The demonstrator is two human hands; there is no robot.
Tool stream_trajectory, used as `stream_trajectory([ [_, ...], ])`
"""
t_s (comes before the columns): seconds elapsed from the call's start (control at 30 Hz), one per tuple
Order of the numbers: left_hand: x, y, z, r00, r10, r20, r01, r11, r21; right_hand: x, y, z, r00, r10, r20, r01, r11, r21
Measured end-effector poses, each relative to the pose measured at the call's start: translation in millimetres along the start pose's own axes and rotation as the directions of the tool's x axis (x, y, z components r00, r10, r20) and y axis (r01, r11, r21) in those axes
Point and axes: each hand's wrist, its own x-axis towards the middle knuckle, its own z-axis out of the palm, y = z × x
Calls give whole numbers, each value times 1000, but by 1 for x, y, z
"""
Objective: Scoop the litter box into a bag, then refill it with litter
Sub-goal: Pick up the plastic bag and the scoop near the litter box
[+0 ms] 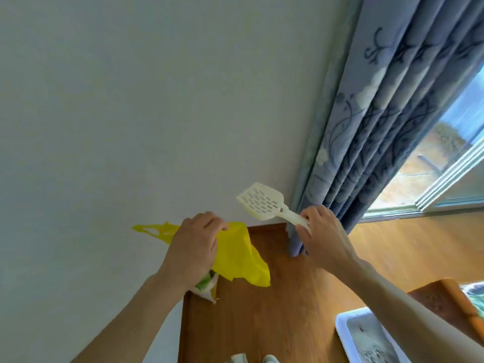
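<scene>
Left hand (192, 247) clutches the yellow bag (235, 255), right hand (320, 237) grips the scoop (262, 204) handle; litter box (366, 336) sits bottom right on the floor. Bag's bunched shut, so clumps would probably spill.

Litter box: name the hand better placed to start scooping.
Right. The right hand already grips the scoop and is on the litter box side; the left hand holds the yellow bag.

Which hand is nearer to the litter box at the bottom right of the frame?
The right hand. It holds the scoop up by the curtain, and its forearm passes over the litter box. The left hand holds the yellow bag over by the wall, farther away.
</scene>
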Motion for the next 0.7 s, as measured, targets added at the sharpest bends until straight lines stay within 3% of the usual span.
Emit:
stream_trajectory([
  [0.27, -13, 40, 1, 984, 175, -40, -179, 976, -125, -136, -2, -73, 952, 256, -168, -269, 961, -58],
  [0.47, -40, 111, 39, 937, 340, 81, -311, 916, -253, -272, 7, -106, 810, 539, -233, -561, 827, -38],
  [0.7, -82, 210, 53, 856, 479, 195, -426, 866, -263, -407, 33, -133, 657, 688, -308, -717, 697, 27],
])
